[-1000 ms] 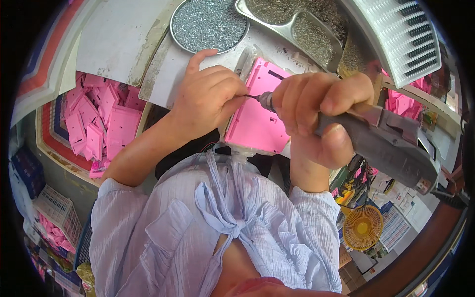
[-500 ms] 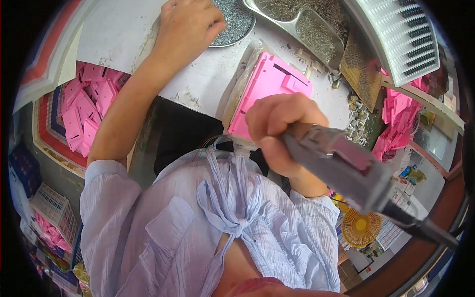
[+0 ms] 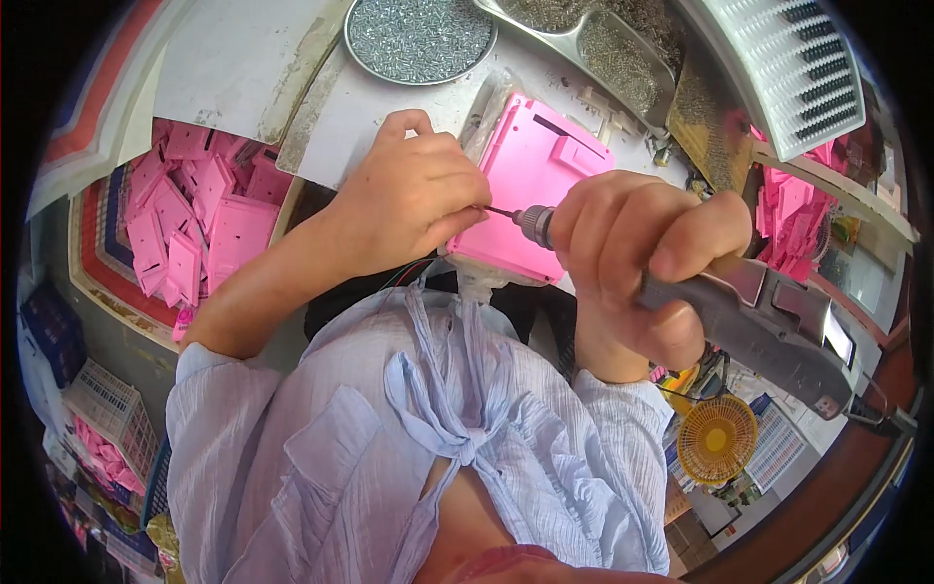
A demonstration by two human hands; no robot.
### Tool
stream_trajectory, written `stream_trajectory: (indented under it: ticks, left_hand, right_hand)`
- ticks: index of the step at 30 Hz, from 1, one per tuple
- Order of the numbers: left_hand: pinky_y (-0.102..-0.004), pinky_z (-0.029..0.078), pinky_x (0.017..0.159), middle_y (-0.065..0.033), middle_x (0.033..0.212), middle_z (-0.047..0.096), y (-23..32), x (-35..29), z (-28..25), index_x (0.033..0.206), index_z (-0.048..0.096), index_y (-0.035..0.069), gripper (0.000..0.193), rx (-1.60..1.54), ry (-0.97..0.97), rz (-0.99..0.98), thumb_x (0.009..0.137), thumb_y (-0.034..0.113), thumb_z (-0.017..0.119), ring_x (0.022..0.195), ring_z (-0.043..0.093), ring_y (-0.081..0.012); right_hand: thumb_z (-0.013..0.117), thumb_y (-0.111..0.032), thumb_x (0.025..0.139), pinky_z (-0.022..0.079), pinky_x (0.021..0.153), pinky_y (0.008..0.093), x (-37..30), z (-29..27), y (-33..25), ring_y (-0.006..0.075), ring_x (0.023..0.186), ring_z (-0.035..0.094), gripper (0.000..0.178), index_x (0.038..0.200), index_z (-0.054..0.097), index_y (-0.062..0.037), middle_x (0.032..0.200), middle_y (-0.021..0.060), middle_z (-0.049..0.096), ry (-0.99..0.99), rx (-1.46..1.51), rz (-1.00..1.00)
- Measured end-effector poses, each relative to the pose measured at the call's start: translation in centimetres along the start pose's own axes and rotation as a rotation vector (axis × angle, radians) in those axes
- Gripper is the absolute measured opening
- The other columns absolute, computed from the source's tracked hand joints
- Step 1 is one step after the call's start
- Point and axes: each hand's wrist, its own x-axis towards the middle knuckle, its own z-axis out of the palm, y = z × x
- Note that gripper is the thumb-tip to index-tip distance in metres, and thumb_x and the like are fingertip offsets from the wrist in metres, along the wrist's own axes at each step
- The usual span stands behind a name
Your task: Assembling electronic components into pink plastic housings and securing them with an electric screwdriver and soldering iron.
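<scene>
Left hand (image 3: pixel 413 187) back at bit (image 3: pixel 502 212) — right hand (image 3: pixel 637 243) holding driver (image 3: pixel 764 326), pink panel (image 3: pixel 530 175) below

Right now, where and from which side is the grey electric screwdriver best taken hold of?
Probably around the electric screwdriver's thick grey body, from the person's right: this long part extends rightward, while the thin bit points left, ending at the left hand. The right hand wraps the body's front.

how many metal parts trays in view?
2: round tray beyond the left hand, divided tray beyond the pink panel. Both run out of frame at the top; others may be hidden.
</scene>
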Motion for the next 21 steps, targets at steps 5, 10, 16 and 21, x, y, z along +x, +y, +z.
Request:
stream_trajectory:
  ticks: [5,10,16,21]
  left_hand:
    - [-0.0403,0.038,0.094,0.0011,0.085,0.071,0.0,-0.4,0.4,0.089,0.073,0.012,0.014,-0.041,0.013,-0.023,0.078,0.009,0.080,0.082,0.065,-0.0175]
    - [-0.0394,0.038,0.093,0.0012,0.084,0.071,0.1,-0.6,0.2,0.087,0.073,0.012,0.013,0.000,-0.019,0.032,0.077,0.008,0.080,0.081,0.065,-0.0171]
    - [-0.0407,0.039,0.094,0.0018,0.084,0.071,0.3,-1.1,0.6,0.087,0.072,0.012,0.015,-0.035,0.031,0.030,0.074,0.009,0.080,0.080,0.064,-0.0173]
    - [-0.0441,0.039,0.098,-0.0019,0.113,0.073,0.9,-1.4,-0.4,0.104,0.072,0.010,0.032,0.038,-0.131,0.055,0.073,0.007,0.079,0.109,0.065,-0.0194]
  right_hand:
    - [0.075,-0.015,0.092,0.047,0.056,0.0370,-0.9,0.1,0.0,0.0195,0.059,0.055,0.031,0.104,0.048,-0.0046,0.070,0.0091,0.057,-0.040,0.073,0.016]
    - [0.075,-0.015,0.093,0.047,0.056,0.0368,-1.7,0.6,0.2,0.0191,0.058,0.055,0.031,0.104,0.048,-0.0046,0.070,0.0098,0.057,-0.013,0.060,0.010]
    - [0.075,-0.021,0.093,0.045,0.051,0.0345,-1.6,1.4,0.0,0.0177,0.054,0.055,0.032,0.102,0.048,-0.0072,0.068,0.0065,0.056,0.012,0.004,0.017]
    - [0.076,-0.017,0.093,0.045,0.053,0.0344,-2.8,2.1,0.4,0.0188,0.057,0.056,0.030,0.099,0.049,-0.0051,0.069,0.0089,0.056,0.048,0.010,0.051]
